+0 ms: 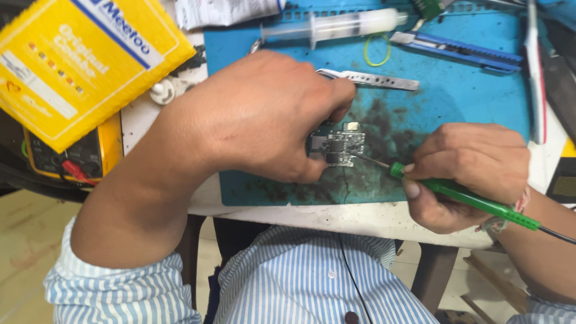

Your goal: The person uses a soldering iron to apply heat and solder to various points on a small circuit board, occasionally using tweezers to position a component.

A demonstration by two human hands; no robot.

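My left hand [264, 114] rests on the blue work mat [462, 96] and pinches a small circuit board [342, 144] by its left edge, holding it flat. My right hand [471, 171] grips a green soldering iron [468, 198], whose thin metal tip touches the right side of the board. A black cord runs off from the iron's rear end to the right. Part of the board is hidden under my left fingers.
Metal tweezers [375, 78] lie just behind my left hand. A syringe [336, 27], a yellow rubber band [377, 50] and a blue utility knife [462, 51] sit at the mat's far side. A yellow box [78, 60] covers a yellow multimeter [84, 156] at the left.
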